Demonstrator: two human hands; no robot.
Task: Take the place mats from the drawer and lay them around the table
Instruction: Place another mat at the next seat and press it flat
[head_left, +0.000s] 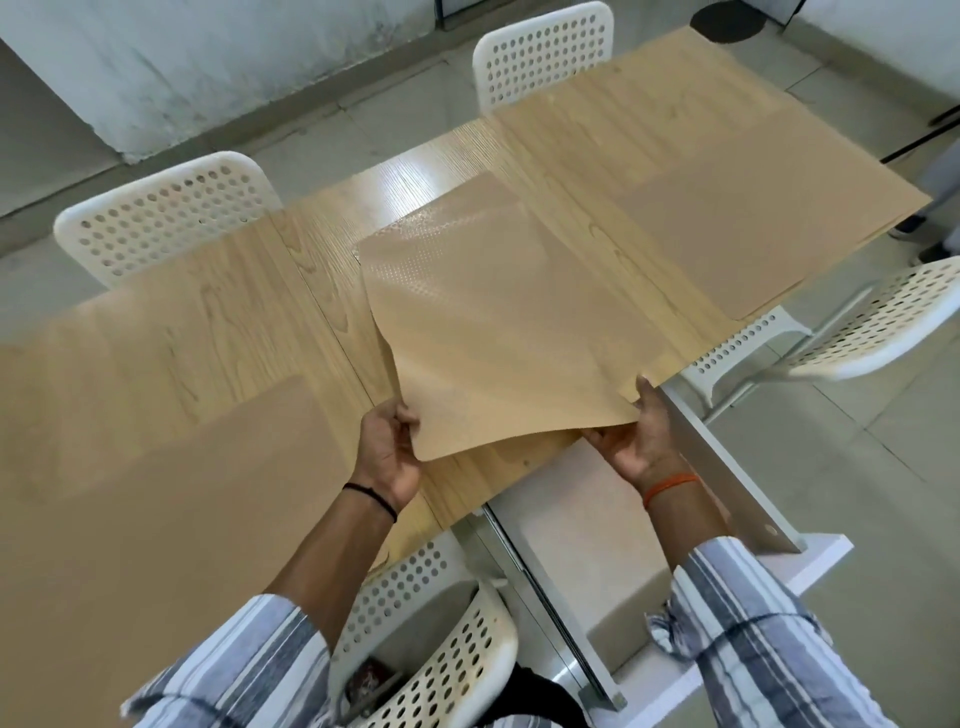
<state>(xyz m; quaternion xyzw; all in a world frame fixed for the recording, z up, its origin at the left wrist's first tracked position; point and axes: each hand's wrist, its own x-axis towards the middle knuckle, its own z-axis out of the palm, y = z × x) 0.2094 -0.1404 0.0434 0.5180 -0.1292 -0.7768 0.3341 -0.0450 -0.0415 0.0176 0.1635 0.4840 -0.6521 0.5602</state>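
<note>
Tan, thin and flexible: the place mat (498, 322) held over the middle of the table (332, 218). Left hand (389, 452) pinches its near-left corner, thumb on top, fingers curled under. Right hand (636, 441) grips the near-right corner, thumb on the upper face, fingers below. The mat's near edge is lifted and bowed between the two hands; its far part lies down toward the wood, with a sheen on the dotted texture.

Black band on the left wrist, orange band (670, 488) on the right; striped sleeves (769, 639) rolled to the forearm.

Directly below the right hand, the drawer (582, 551) stands pulled out from under the table's near edge, metal side rails showing. A tan surface lies flat inside it; whether that is a further mat or the drawer bottom, cannot tell.

Mats already down: one at the near left (171, 467), running up close to the table's near edge; one at the far right (753, 234), its corner close to the right-hand table edge. Bare wood strip open between them, where the held mat hangs.

White perforated chairs around: one at near edge (447, 660) below the left forearm, two along the far side (166, 218) (545, 52), one at the right (883, 322). Grey tiled floor (857, 457) open to the right of the drawer.
</note>
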